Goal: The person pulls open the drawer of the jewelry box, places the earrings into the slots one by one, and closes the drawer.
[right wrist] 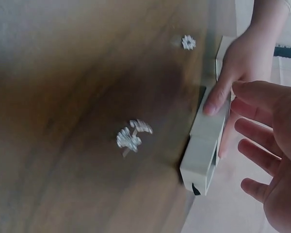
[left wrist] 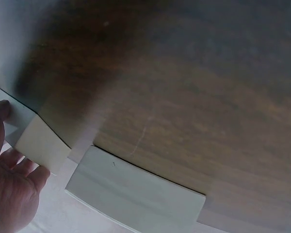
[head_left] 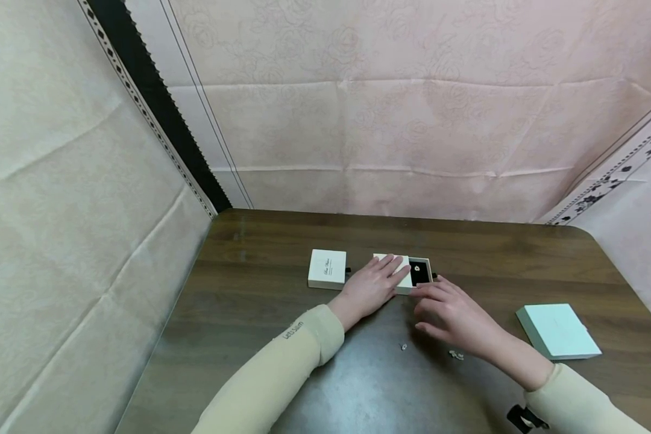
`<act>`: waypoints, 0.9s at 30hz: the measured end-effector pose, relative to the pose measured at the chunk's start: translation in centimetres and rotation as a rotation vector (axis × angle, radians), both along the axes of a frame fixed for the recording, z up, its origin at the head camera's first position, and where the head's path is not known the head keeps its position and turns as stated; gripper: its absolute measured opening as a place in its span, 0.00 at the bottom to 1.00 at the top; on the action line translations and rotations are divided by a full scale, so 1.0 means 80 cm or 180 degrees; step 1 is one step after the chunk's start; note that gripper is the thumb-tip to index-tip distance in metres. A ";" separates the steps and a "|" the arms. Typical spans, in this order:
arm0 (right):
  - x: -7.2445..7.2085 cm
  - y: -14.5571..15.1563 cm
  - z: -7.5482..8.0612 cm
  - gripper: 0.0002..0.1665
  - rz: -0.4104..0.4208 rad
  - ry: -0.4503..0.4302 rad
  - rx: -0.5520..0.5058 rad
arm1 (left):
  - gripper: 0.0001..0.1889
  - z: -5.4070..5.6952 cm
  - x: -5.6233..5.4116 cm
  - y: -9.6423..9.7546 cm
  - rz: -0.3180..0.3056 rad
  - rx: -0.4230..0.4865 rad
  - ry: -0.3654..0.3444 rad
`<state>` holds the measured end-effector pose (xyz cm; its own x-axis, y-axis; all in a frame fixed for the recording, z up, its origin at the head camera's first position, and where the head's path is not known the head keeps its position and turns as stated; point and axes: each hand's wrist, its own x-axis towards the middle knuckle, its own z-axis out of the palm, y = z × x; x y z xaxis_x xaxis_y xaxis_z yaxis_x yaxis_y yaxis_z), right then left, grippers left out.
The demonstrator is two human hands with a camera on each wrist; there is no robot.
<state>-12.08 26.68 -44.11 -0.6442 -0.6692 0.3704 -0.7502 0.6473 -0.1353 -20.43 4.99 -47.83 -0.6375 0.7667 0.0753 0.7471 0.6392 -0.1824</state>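
Observation:
My left hand (head_left: 370,290) grips the sleeve of a small white drawer box (right wrist: 207,125), its thumb on the near side and fingers over the top. The drawer (right wrist: 196,162) is partly pulled out to the right. It has a black lining (head_left: 419,275) with a small shiny piece on it and a black ribbon tab (right wrist: 196,189) at its end. My right hand (head_left: 446,310) hovers beside the drawer, fingers loosely bent and holding nothing. Below it lie silvery earring-like pieces (right wrist: 129,139) and, apart from them, a single sparkling piece (right wrist: 188,42).
A second white box (head_left: 327,269) with dark lettering and a black tab stands left of my left hand. At the right lies a mint-green box (head_left: 561,330). The brown wooden table (head_left: 260,337) meets hanging pale patterned cloths (head_left: 412,132) at its back and sides.

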 end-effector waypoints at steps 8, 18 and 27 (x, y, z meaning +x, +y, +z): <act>0.016 -0.011 -0.012 0.17 0.0146 -0.0003 0.0005 | 0.31 -0.001 -0.002 0.001 0.0020 -0.0052 -0.0020; 0.025 -0.021 -0.033 0.17 0.0349 0.0036 -0.0011 | 0.31 -0.001 -0.002 0.000 -0.0003 -0.0027 0.0019; 0.028 -0.027 -0.039 0.15 0.0383 0.0005 0.0002 | 0.31 -0.001 -0.003 0.001 0.0011 -0.0052 -0.0010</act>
